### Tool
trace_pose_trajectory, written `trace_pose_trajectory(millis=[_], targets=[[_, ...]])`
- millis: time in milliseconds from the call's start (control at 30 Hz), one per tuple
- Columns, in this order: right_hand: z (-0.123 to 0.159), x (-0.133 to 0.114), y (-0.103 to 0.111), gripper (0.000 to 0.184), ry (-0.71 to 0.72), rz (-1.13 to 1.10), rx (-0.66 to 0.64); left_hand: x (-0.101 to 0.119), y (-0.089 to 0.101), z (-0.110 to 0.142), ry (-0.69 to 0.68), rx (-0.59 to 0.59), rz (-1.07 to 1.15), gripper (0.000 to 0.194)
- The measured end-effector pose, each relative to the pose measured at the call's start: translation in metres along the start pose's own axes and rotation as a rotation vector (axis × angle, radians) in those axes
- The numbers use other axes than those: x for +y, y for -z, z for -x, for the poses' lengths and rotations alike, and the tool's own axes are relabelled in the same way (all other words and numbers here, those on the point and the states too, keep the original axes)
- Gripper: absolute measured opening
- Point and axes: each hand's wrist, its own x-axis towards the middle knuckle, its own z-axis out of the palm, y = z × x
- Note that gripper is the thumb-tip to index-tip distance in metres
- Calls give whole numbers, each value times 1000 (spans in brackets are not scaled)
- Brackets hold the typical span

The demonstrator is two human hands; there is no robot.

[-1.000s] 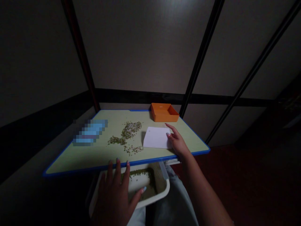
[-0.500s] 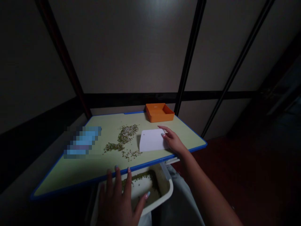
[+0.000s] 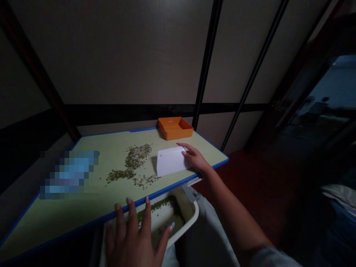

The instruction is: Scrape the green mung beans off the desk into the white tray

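Observation:
My right hand (image 3: pixel 193 157) grips the right end of a white flat scraper (image 3: pixel 170 162), which stands tilted on the pale green tabletop (image 3: pixel 111 200). Left of the scraper lies a loose patch of small green and whitish grains (image 3: pixel 137 157), with a few scattered toward the front edge. My left hand (image 3: pixel 136 233) is spread with fingers apart, over a white tub (image 3: pixel 191 218) below the table's front edge; its fingertips are at the blue edge. More green grains (image 3: pixel 175 204) lie along the inside of the tub.
An orange open box (image 3: pixel 175 131) stands at the back right of the table. A blurred-out blue device (image 3: pixel 71 172) lies at the left. Panelled doors (image 3: pixel 133 55) rise behind the table. Folded cloth (image 3: pixel 340 196) shows at the far right.
The view has swung to the right, so everything appears further left. My right hand still holds the scraper, and my left hand stays spread over the tub.

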Motion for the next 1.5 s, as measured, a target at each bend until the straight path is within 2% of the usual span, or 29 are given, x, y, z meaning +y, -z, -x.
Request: trace_pose_trajectory(millis=[167,500,700,933,1500], targets=[[-1,0,1,47,5,11,37,2,0,1,-26,-15,31,67],[4,2,-1,63,-12,39,14,11,2,5,39,71,129,64],[7,4,0,59,-5,33,1,10,-3,8,4,126,135,67],[5,6,4,49,0,19,26,10,2,8,7,90,146,65],[9,-2,5,42,-9,50,6,8,9,7,-16,49,148,68]])
